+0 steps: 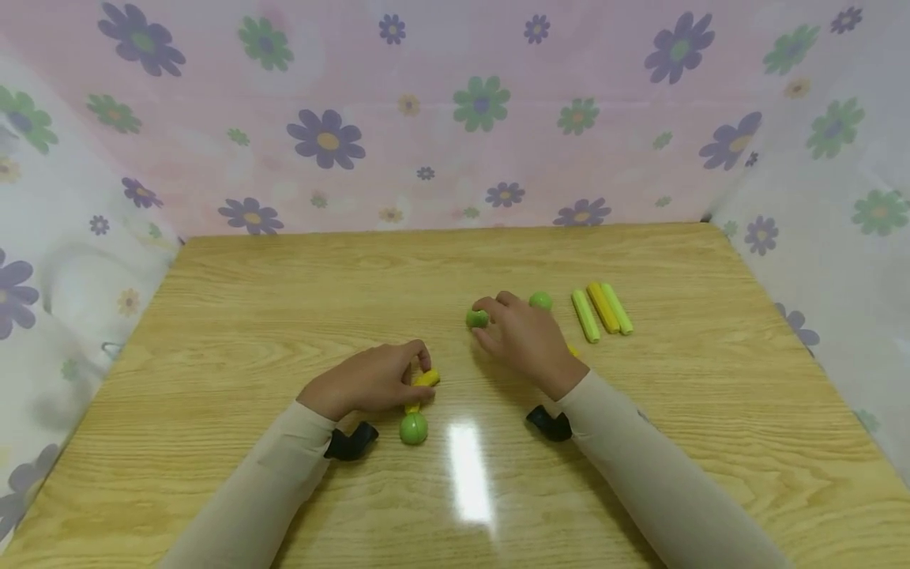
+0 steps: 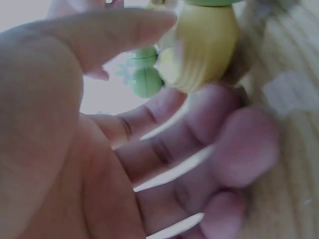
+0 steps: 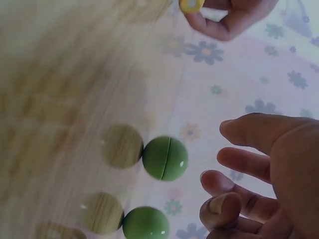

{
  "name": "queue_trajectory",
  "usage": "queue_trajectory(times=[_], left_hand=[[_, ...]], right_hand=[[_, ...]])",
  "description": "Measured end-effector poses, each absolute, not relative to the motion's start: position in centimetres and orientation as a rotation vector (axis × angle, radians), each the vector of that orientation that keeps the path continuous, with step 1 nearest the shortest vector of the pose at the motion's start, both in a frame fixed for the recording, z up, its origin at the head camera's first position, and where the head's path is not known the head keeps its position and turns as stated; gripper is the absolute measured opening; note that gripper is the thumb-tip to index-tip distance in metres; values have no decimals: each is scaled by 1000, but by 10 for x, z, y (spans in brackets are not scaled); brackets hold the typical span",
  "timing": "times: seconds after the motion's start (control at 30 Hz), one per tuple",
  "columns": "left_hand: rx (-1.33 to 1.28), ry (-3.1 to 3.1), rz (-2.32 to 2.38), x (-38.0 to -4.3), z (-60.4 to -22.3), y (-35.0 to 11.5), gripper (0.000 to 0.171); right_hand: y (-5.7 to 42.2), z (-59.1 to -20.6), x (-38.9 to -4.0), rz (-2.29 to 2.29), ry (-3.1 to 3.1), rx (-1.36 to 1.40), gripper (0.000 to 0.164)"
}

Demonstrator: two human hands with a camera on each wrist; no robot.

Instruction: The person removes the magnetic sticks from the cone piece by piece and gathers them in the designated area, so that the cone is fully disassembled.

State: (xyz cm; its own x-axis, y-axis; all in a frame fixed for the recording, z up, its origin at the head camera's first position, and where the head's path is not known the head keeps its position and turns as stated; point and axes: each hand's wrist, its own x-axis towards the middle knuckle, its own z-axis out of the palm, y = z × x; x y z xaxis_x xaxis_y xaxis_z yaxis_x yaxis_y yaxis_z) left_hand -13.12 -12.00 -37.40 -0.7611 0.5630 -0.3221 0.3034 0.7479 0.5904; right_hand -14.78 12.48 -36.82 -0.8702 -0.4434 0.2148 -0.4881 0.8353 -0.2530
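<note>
My left hand pinches a short yellow stick between thumb and fingers, just above the table. In the left wrist view, a yellow stick looms large beside the fingertips, under a green part at the top edge. A green ball sits just in front of this hand, at the end of a yellow piece. My right hand hovers with loosely bent fingers beside another green ball. In the right wrist view, its fingers stand apart from two green balls, holding nothing.
Beyond the right hand sits a green ball. To its right lie two pale green sticks and a yellow stick. Another yellow piece is mostly hidden behind the right wrist. Flowered cloth encloses the glossy wooden table.
</note>
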Motion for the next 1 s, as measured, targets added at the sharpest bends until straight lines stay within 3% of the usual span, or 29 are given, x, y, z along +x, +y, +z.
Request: queue_trajectory(times=[0.27,0.6,1.0], left_hand=[[504,2518,436,-123,-359,-120,55],[482,2491,388,-115,-357,-118,60],[536,2303,674,-118,-368,-117,51]], right_hand=[[122,-368,-129,585,-2933,836,27],[117,-373,-119,791,-3017,1004,29],[114,-378,-109,776,-3085,1142,33]])
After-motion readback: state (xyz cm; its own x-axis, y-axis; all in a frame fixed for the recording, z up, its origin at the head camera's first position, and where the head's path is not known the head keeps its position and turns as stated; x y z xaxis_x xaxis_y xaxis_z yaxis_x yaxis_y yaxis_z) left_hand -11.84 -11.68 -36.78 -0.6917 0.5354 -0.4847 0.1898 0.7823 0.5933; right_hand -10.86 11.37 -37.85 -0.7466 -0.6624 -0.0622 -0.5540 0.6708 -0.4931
